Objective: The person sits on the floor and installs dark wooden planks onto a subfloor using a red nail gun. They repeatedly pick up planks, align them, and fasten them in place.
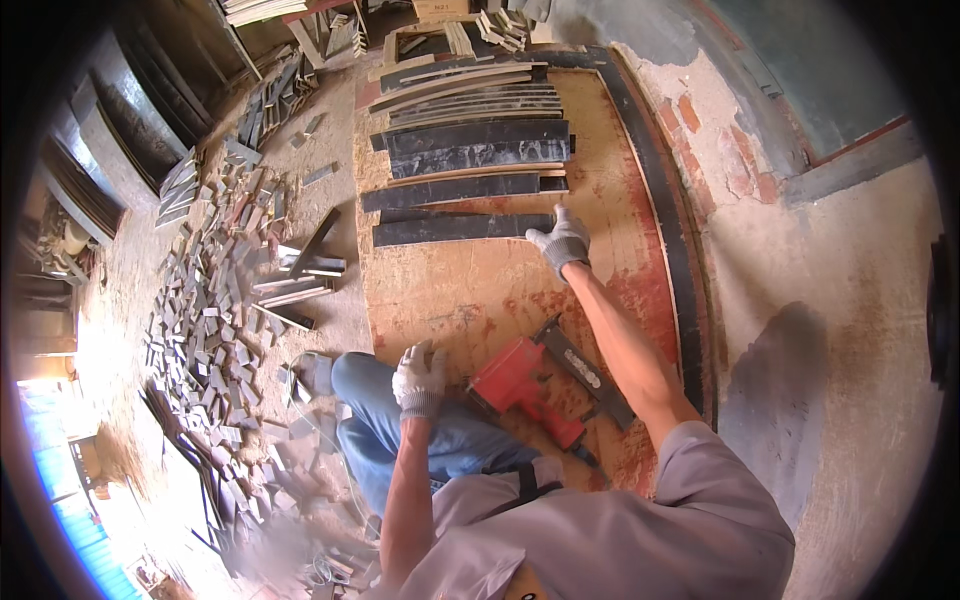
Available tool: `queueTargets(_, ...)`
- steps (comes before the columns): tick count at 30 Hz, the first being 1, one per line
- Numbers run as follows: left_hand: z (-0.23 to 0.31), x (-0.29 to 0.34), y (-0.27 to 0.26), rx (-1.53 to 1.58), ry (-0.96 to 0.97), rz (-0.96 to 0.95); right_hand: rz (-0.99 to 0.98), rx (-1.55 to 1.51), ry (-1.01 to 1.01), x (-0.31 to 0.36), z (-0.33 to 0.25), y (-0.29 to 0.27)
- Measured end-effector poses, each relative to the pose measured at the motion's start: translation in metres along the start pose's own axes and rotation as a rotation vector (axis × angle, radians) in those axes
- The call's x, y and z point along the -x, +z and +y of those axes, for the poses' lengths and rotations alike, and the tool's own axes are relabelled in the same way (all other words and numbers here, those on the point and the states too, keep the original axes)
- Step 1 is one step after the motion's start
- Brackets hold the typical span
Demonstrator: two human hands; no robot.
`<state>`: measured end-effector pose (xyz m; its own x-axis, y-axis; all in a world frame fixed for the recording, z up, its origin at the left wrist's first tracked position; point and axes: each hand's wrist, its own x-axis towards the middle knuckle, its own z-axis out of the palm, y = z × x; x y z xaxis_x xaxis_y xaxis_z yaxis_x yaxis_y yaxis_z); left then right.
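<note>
My right hand (562,245), in a pale knitted glove, is closed on the right end of a dark wooden board (450,231), thumb on the near side. That board lies across the work panel, the nearest of a row of boards. My left hand (418,378), gloved too, is above my bent knee with its fingers loosely apart and nothing in them. A red nail gun (520,385) with a dark magazine lies on the panel between my forearms.
More dark boards (480,150) and strips lie farther up the tan, red-stained panel (450,290). A dark frame edge (668,220) runs along its right side, near a peeling wall (800,220). Many wood offcuts (215,330) cover the floor at left.
</note>
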<state>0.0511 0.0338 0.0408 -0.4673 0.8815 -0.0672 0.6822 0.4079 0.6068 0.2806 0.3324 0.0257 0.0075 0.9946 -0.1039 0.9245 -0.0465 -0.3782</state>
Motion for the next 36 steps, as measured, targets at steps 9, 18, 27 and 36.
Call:
queueTargets(9,0.003,0.002,0.001,0.078,-0.045,-0.026,-0.113,-0.063,-0.314,0.036,0.019,-0.011)
queueTargets(18,-0.029,-0.011,-0.006,0.4,-0.262,0.323,-0.065,-0.156,-0.703,0.094,0.084,-0.025)
queueTargets(27,-0.05,-0.075,0.036,0.774,-0.397,0.205,0.15,-0.281,-0.362,0.122,0.095,-0.009)
queueTargets(36,-0.066,-0.094,0.038,0.946,-0.487,0.248,0.187,-0.632,0.084,0.137,0.102,0.024)
